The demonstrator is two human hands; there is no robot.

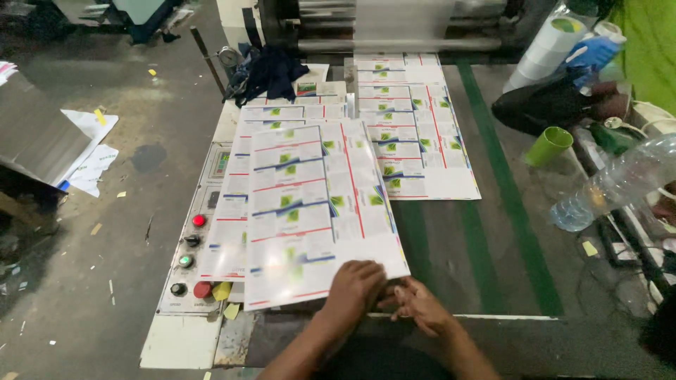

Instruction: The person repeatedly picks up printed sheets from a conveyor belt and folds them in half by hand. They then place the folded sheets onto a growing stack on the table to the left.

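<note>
printed sheet point(320, 211) near edge pinched by left hand point(355, 285), right hand point(419, 306) beside.

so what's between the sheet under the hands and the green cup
In the head view, another printed sheet and the green stripe lie between the held sheet and the green cup.

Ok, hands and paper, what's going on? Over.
Left hand pressing on the near edge of the top printed sheet. Right hand beside it at the sheet's corner, fingers spread. More printed sheets lie beyond, apart.
</note>
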